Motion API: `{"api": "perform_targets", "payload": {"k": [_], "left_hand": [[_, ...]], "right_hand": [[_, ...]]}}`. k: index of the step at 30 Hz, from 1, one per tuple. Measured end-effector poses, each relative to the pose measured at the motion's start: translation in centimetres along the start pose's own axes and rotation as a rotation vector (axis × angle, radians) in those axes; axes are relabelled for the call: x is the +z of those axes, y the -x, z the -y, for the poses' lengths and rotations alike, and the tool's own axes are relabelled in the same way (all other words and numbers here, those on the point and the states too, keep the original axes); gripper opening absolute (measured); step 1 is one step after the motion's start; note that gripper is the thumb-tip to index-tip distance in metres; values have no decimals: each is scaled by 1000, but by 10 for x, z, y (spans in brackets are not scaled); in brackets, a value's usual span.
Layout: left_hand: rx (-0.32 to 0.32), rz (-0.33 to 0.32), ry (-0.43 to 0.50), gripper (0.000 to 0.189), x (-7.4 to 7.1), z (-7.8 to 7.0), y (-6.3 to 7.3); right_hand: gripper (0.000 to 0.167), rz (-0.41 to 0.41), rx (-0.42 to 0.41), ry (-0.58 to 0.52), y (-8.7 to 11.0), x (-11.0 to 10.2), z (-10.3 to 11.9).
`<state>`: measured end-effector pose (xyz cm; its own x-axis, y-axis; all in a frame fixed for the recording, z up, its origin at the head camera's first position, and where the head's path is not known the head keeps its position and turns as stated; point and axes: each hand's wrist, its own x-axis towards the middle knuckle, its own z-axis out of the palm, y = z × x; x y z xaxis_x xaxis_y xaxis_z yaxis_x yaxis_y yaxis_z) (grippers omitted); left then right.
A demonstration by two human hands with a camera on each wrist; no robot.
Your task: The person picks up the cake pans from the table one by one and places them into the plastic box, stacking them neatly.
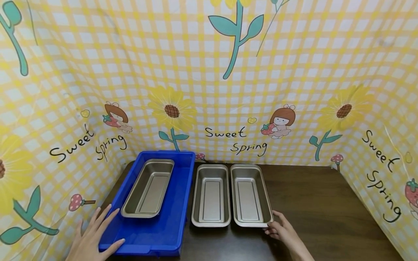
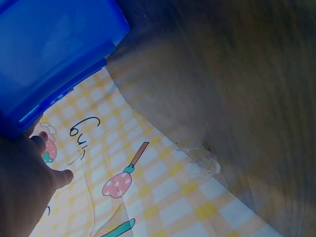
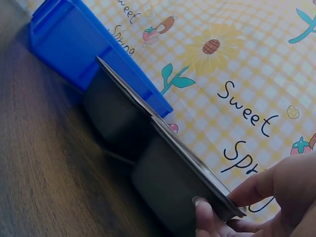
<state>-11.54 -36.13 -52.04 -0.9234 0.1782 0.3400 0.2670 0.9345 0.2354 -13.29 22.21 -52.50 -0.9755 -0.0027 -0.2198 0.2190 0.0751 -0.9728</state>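
Observation:
Three metal loaf pans are in the head view. One loaf pan (image 1: 152,192) lies slightly askew inside a blue plastic tray (image 1: 168,228); the middle pan (image 1: 211,197) and the right pan (image 1: 249,197) stand side by side on the table. My right hand (image 1: 283,231) pinches the near right corner of the right pan's rim, thumb and fingers on either side of it in the right wrist view. With fingers spread, my left hand (image 1: 93,235) rests at the tray's near left edge. In the left wrist view that hand (image 2: 29,173) is dark and partly cut off.
A dark brown wooden table (image 1: 313,203) carries everything. Yellow checked cloth (image 1: 196,79) printed with flowers and lettering closes off the back and both sides. The tray stands close to the left cloth wall, and the pans are near the back edge.

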Motion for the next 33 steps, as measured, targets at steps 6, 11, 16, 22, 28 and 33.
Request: {"api": "perform_targets", "payload": {"k": [6,11,16,22,28,33], "left_hand": [[5,-3,3,98,0,0,0],[-1,0,5,97,0,0,0],[-2,-3,8,97,-1,0,0],[8,-6,14,97,-1,0,-1],[10,-12,15,97,-1,1,-1],[17,-19,12,97,-1,0,0]], "right_hand": [[61,-12,-3,-17,-1,3,0],[62,-56,-2,-13,-1,6,3],[59,-89,-7,0,-2,8,4],[57,-145,-4,-2,-2,12,4],[61,-152,-3,-9,-1,14,4],[64,-99,0,-28,-3,11,1]]}}
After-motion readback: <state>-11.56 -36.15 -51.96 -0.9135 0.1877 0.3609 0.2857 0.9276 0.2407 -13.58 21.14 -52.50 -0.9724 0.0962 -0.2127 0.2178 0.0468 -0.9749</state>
